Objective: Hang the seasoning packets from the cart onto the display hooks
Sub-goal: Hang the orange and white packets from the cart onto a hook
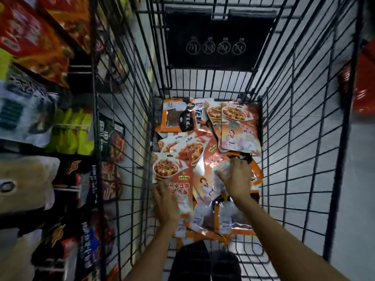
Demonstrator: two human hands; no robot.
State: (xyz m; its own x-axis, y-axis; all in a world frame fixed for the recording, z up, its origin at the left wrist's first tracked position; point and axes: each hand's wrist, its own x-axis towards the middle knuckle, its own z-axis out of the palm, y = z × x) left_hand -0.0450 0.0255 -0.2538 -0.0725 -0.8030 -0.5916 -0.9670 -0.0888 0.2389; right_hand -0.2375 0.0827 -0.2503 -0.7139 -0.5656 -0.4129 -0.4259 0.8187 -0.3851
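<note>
Several orange seasoning packets [205,159] lie in a loose pile on the floor of the black wire cart [294,138]. My left hand [165,205] holds the lower left edge of a mapo-tofu packet [172,175] near the cart's left wall. My right hand [236,179] reaches into the middle of the pile, fingers curled and pinching a shiny packet [220,167]. Two more packets [239,128] lean at the far right of the cart floor.
Display shelves [40,98] with hanging and stacked snack and seasoning bags fill the left side, blurred. A black child-seat flap [216,39] with warning icons closes the cart's far end. Red packages [363,82] show beyond the cart's right wall.
</note>
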